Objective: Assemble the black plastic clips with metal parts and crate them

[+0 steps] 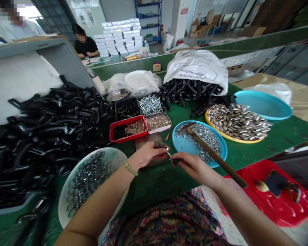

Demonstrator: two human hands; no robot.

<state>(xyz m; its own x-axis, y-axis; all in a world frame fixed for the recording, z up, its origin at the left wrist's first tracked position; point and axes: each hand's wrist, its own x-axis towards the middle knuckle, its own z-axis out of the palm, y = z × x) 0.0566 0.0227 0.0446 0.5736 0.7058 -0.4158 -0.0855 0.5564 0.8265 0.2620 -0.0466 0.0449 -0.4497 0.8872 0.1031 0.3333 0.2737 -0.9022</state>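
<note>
Pinching a small black part [159, 145], the left hand [146, 155] is meeting the right hand [192, 166], which is gripping a dark piece [175, 161]; a hammer [210, 152] is lying just beyond.

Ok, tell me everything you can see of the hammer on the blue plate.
The hammer has a long brown wooden handle and a small dark metal head. It lies flat, slanting across the blue plate, head on the silvery nuts at the far side, handle running near-right past the rim, over the green table, ending by the red tray. Neither hand touches it: left hand and right hand pinch a small part nearby.
</note>
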